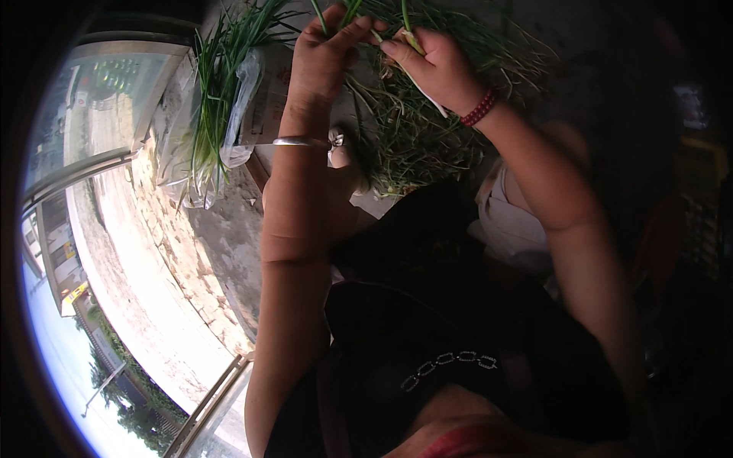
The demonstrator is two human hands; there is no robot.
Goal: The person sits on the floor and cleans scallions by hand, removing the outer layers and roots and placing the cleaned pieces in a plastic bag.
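At the top of the view, my left hand (pixel 326 54) grips a few green stalks that look like scallions or chives. My right hand (pixel 441 66), slightly apart from it, pinches a thin scallion (pixel 422 91) whose pale end hangs below the palm. A second green stem crosses the fingers of that hand. Under both hands lies a loose heap of thin green leaves and trimmings (pixel 421 137) on the floor. More long green stalks (pixel 475 37) with root ends spread beyond my right hand. The tips of the held stalks run out of the frame.
Left of my left arm, a bunch of long green stalks (pixel 215 114) stands in a clear plastic bag (pixel 243 103). A light shoe (pixel 341 154) is beside the heap. Glass door panels (pixel 97 97) open onto bright paving (pixel 149 252). The right side is dark.
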